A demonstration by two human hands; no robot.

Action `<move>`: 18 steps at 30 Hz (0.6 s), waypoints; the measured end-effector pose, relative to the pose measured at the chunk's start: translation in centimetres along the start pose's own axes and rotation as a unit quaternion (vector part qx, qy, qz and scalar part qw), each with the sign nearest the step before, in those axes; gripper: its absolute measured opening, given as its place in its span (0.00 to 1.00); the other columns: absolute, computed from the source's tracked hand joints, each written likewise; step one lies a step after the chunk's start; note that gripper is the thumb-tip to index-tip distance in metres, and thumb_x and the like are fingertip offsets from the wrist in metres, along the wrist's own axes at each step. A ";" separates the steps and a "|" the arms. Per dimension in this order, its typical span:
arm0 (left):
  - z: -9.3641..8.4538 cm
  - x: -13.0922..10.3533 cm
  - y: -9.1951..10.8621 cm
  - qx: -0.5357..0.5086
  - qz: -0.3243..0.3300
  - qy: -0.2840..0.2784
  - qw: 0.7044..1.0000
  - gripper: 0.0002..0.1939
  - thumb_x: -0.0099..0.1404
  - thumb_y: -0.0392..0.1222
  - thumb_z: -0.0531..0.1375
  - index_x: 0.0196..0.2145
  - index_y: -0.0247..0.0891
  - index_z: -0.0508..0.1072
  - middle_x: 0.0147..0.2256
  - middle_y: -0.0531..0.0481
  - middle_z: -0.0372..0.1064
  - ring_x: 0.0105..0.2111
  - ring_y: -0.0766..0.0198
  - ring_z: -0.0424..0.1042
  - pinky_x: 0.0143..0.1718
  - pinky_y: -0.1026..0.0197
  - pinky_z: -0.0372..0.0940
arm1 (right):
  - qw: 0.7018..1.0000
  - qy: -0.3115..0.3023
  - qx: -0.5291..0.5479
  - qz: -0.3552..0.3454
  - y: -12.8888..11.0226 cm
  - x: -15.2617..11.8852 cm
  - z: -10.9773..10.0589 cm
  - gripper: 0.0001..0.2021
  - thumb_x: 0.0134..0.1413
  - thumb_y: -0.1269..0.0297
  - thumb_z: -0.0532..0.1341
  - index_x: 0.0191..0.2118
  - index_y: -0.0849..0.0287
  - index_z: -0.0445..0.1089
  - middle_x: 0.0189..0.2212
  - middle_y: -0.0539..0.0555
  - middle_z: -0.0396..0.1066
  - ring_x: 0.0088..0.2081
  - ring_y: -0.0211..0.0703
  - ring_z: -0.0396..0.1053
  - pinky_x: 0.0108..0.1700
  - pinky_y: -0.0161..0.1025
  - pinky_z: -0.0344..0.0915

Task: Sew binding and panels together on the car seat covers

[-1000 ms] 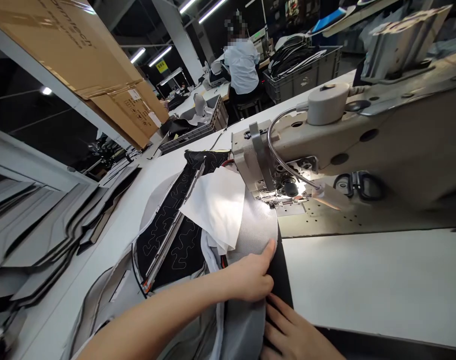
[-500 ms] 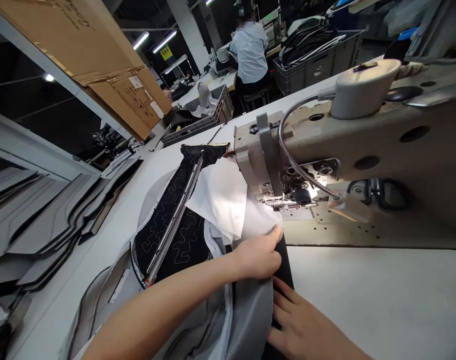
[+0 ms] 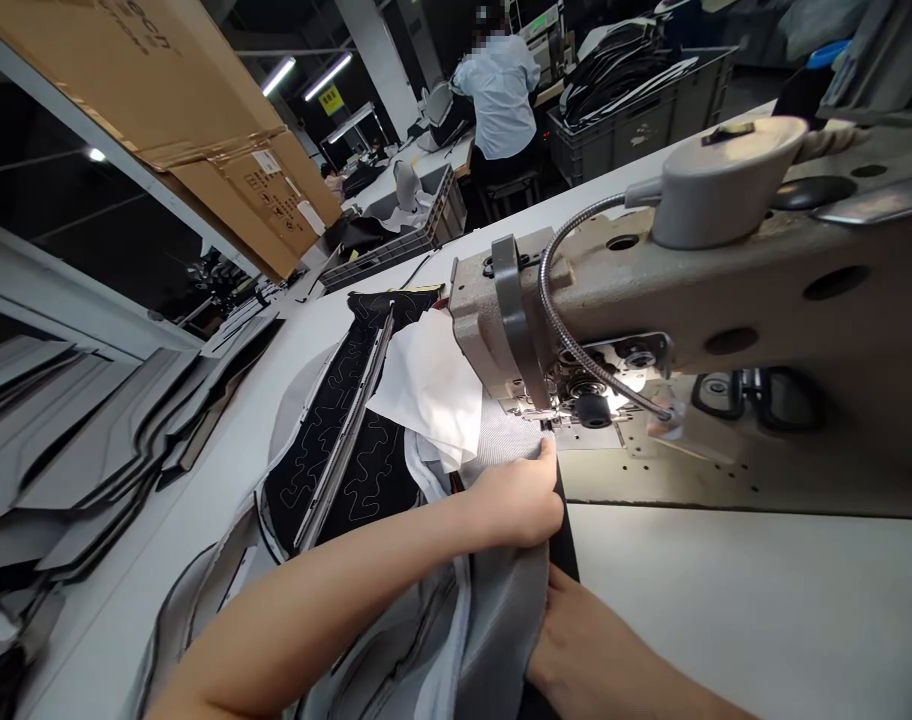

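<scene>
My left hand [image 3: 520, 503] is closed on the edge of a grey mesh fabric piece [image 3: 505, 610], its thumb and index finger close to the presser foot area of a sewing machine [image 3: 493, 310]. Lower down, my right hand [image 3: 572, 640] reaches under the same fabric edge, and its fingers are hidden there. Black material [image 3: 566, 545] shows beneath the grey edge. A white sheet [image 3: 433, 390] lies on top of the fabric beside the machine head. Further left is a black panel [image 3: 377, 470] with wavy stitching and a long strip across it.
Stacked grey panels [image 3: 73, 430] lie on the left. Cardboard boxes [image 3: 261, 200] stand behind them. A flexible metal lamp neck [image 3: 553, 290] curves in front of the machine head. Beyond the table are grey crates [image 3: 643, 120] and a person [image 3: 497, 95] seated at another station.
My right hand has slid further under the fabric edge, hiding its fingers. My left hand keeps its grip near the presser foot. The view has shifted slightly.
</scene>
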State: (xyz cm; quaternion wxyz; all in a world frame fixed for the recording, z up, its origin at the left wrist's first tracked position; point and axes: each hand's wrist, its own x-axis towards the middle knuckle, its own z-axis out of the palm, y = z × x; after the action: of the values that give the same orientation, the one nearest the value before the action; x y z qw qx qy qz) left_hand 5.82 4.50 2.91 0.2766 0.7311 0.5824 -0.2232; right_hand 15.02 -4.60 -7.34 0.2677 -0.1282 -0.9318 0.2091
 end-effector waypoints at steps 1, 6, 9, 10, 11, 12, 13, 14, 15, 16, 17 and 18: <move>0.0 0.2 0.0 -0.011 0.001 0.010 1.000 0.40 0.57 0.36 0.46 0.65 0.27 0.37 0.45 0.31 0.69 0.42 0.44 0.71 0.36 0.54 0.64 | 1.000 -0.014 0.014 0.012 0.1 0.2 -0.3 0.08 0.46 0.63 0.59 0.36 0.54 0.69 0.34 0.48 0.73 0.43 0.46 0.66 0.60 0.47 0.46; 1.1 -1.6 0.8 -0.012 -0.014 0.047 0.999 0.42 0.56 0.41 0.49 0.65 0.32 0.36 0.44 0.36 0.69 0.42 0.45 0.70 0.38 0.53 0.65 | 0.997 -0.035 0.022 0.061 0.3 -0.2 -1.2 0.14 0.38 0.65 0.61 0.37 0.54 0.69 0.42 0.51 0.72 0.49 0.49 0.63 0.59 0.44 0.50; 2.2 -4.3 0.9 0.005 -0.011 0.035 0.999 0.46 0.54 0.45 0.51 0.65 0.32 0.35 0.47 0.34 0.65 0.42 0.41 0.69 0.41 0.46 0.65 | 0.999 0.013 -0.034 0.036 0.2 -0.9 -2.3 0.10 0.39 0.66 0.58 0.34 0.54 0.70 0.36 0.51 0.73 0.48 0.49 0.63 0.57 0.42 0.53; 2.3 -5.1 0.6 -0.005 -0.009 0.031 0.999 0.46 0.55 0.46 0.51 0.66 0.32 0.34 0.48 0.34 0.64 0.43 0.41 0.69 0.42 0.46 0.64 | 0.998 0.019 -0.054 0.010 0.2 -1.1 -2.9 0.10 0.39 0.66 0.58 0.33 0.54 0.70 0.35 0.52 0.73 0.47 0.50 0.64 0.58 0.43 0.51; 2.3 -5.7 0.2 -0.021 -0.008 0.030 0.999 0.46 0.55 0.47 0.52 0.66 0.32 0.35 0.49 0.34 0.63 0.45 0.42 0.68 0.44 0.46 0.64 | 0.998 0.017 -0.065 -0.017 0.2 -1.3 -3.7 0.11 0.38 0.66 0.59 0.33 0.55 0.69 0.34 0.53 0.72 0.46 0.50 0.64 0.60 0.45 0.49; 2.1 -6.3 -0.3 -0.040 -0.006 0.035 0.999 0.45 0.55 0.46 0.52 0.66 0.33 0.37 0.51 0.35 0.62 0.47 0.43 0.66 0.46 0.48 0.64 | 0.997 0.007 -0.065 -0.038 0.3 -1.5 -4.6 0.11 0.36 0.66 0.59 0.33 0.54 0.69 0.34 0.53 0.72 0.44 0.50 0.65 0.61 0.46 0.48; 1.9 -6.8 -0.9 -0.056 -0.008 0.043 0.997 0.44 0.55 0.46 0.52 0.65 0.34 0.38 0.52 0.35 0.61 0.50 0.44 0.65 0.48 0.49 0.63 | 0.997 -0.006 -0.057 -0.046 0.3 -1.7 -5.5 0.11 0.35 0.67 0.59 0.32 0.54 0.69 0.33 0.52 0.72 0.41 0.48 0.66 0.61 0.46 0.47; 1.5 -7.1 -1.3 -0.066 -0.012 0.054 0.996 0.43 0.56 0.45 0.52 0.65 0.34 0.40 0.54 0.36 0.60 0.51 0.45 0.63 0.49 0.51 0.62 | 0.998 -0.017 -0.044 -0.041 0.3 -2.0 -6.4 0.10 0.35 0.68 0.59 0.31 0.53 0.68 0.30 0.51 0.71 0.37 0.46 0.67 0.61 0.45 0.48; 1.2 -7.4 -1.7 -0.070 -0.015 0.066 0.995 0.42 0.56 0.45 0.52 0.65 0.34 0.41 0.54 0.36 0.59 0.52 0.46 0.63 0.50 0.52 0.61 | 0.999 -0.019 -0.033 -0.029 0.3 -2.2 -7.1 0.09 0.35 0.69 0.58 0.29 0.52 0.68 0.26 0.49 0.69 0.33 0.44 0.67 0.61 0.43 0.50; 1.1 -7.8 -1.8 -0.070 -0.011 0.072 0.995 0.41 0.57 0.45 0.52 0.65 0.35 0.42 0.54 0.36 0.60 0.52 0.47 0.63 0.50 0.52 0.61 | 0.999 -0.012 -0.030 -0.019 0.3 -2.4 -7.7 0.07 0.36 0.69 0.57 0.26 0.51 0.67 0.23 0.48 0.67 0.29 0.42 0.66 0.60 0.41 0.52; 1.1 -8.1 -1.8 -0.069 0.001 0.073 0.995 0.40 0.58 0.45 0.52 0.65 0.35 0.41 0.53 0.37 0.61 0.50 0.48 0.65 0.49 0.53 0.62 | 0.999 0.008 -0.047 -0.008 0.3 -2.6 -8.1 0.05 0.37 0.69 0.56 0.24 0.50 0.66 0.20 0.46 0.65 0.26 0.41 0.66 0.58 0.38 0.54; 1.5 -8.6 -1.7 -0.068 0.024 0.064 0.995 0.40 0.58 0.45 0.52 0.65 0.36 0.41 0.52 0.38 0.63 0.48 0.49 0.67 0.47 0.54 0.64 | 0.997 0.032 -0.072 0.002 0.4 -2.7 -8.2 0.05 0.39 0.68 0.55 0.23 0.50 0.65 0.19 0.46 0.64 0.24 0.40 0.65 0.56 0.36 0.56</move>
State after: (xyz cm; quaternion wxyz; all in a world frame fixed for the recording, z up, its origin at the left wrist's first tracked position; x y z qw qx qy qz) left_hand 2.26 -2.42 7.12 0.2930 0.7370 0.5951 -0.1297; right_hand 21.83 -2.58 -2.40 0.2874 -0.1554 -0.9351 0.1373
